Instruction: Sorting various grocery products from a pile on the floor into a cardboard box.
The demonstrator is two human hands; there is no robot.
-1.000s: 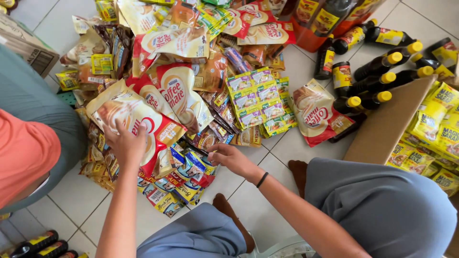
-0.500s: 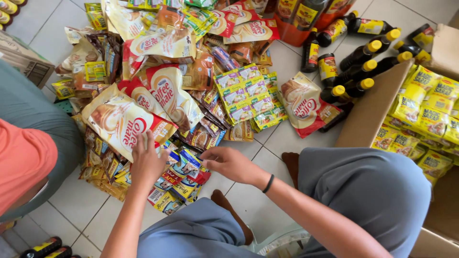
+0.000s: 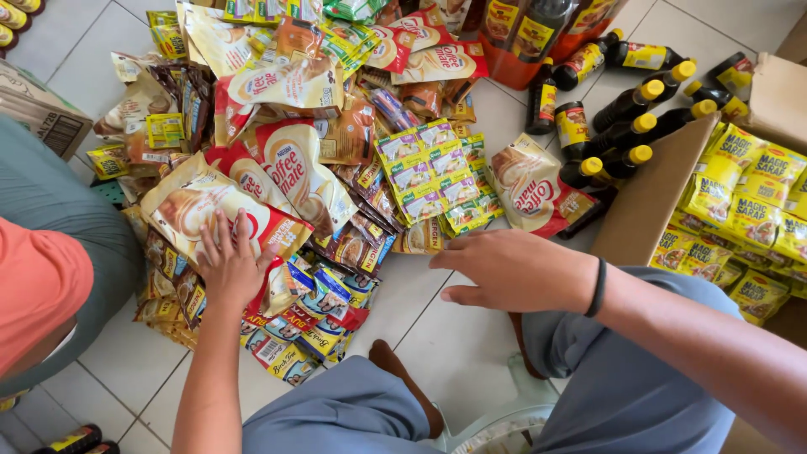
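Left hand (image 3: 229, 267) fingers spread flat on the creamer bag (image 3: 210, 214); right hand (image 3: 513, 271) hovers open, holding nothing; press harder and that loose sachet pile (image 3: 319, 307) could slide

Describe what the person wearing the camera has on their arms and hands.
Both forearms are bare, with no sleeves in view. The right hand has a thin black band around its wrist. The left hand shows no band, watch or ring. No gloves on either hand.
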